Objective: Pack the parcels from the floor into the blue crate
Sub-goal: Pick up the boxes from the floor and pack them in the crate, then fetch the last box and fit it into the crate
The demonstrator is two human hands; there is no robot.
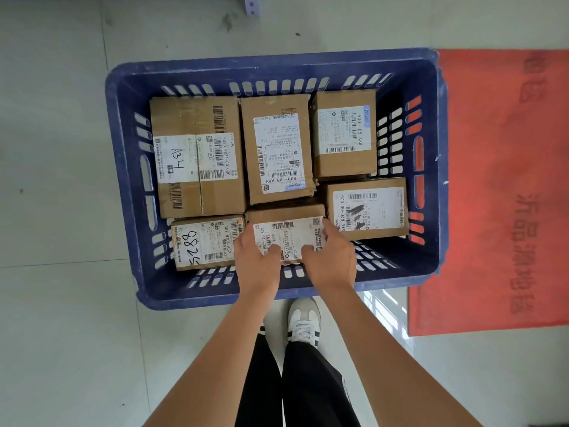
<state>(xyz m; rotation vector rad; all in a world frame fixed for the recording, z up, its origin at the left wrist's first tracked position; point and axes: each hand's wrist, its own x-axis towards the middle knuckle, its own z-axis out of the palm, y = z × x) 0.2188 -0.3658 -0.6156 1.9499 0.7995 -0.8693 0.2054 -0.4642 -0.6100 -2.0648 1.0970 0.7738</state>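
1. I see my left hand [257, 260] and right hand [331, 257] both gripping one parcel [289, 235], thumbs curled over its label, fingers down its sides.
2. That parcel sits in the crate [277, 64], near row, middle.
3. Five other boxes [197, 155] fill the crate around it.
4. The crate stands on the floor [61, 180], beside a red mat [492, 180].

Upper left of the frame, the big box [197, 155] carries "A34" handwritten and "502B P021-00 000". The centre box [278, 149] and the upper-right box [345, 134] both read "530- D5 A68". The lower-left box [207, 241] shows "507 N705 A32". Right, another box [368, 209] says "516 K20-00 028". The box under my fingers [289, 237] reads "P021-00 A68".
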